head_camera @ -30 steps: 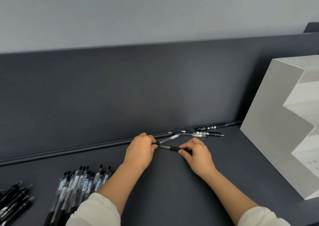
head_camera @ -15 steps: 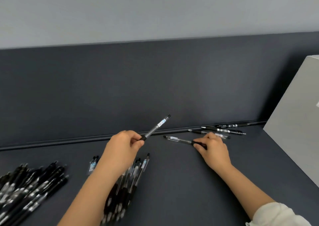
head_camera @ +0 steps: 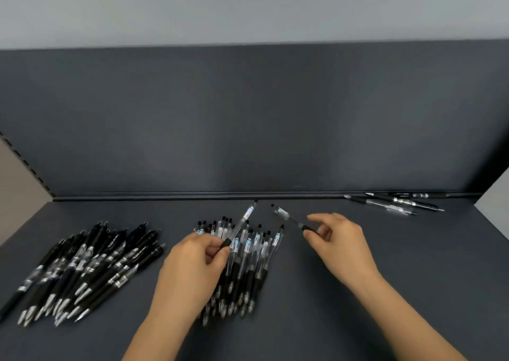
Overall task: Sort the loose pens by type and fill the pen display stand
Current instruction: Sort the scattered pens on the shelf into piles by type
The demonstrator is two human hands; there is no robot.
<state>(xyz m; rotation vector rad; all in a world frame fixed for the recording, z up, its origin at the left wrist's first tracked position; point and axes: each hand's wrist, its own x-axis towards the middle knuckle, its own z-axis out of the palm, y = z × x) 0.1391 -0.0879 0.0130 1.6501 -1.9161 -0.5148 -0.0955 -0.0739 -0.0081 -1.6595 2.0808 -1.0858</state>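
The left hand (head_camera: 192, 261) has carried a clear pen (head_camera: 242, 220), pinched in its fingertips, over the clear-pen pile (head_camera: 248, 267) just under its fingers, and the right hand (head_camera: 338, 242) pinches what looks like a second clear pen (head_camera: 287, 216) beside it, so both can join.

The labels on the pens (head_camera: 249, 246) are too blurred to read.

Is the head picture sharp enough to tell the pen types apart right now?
Head view: motion blur smears the clear-barrel pen pile and the black pen pile; the pen in the left hand and the other pen in the right hand look soft; lighting even, no glare.
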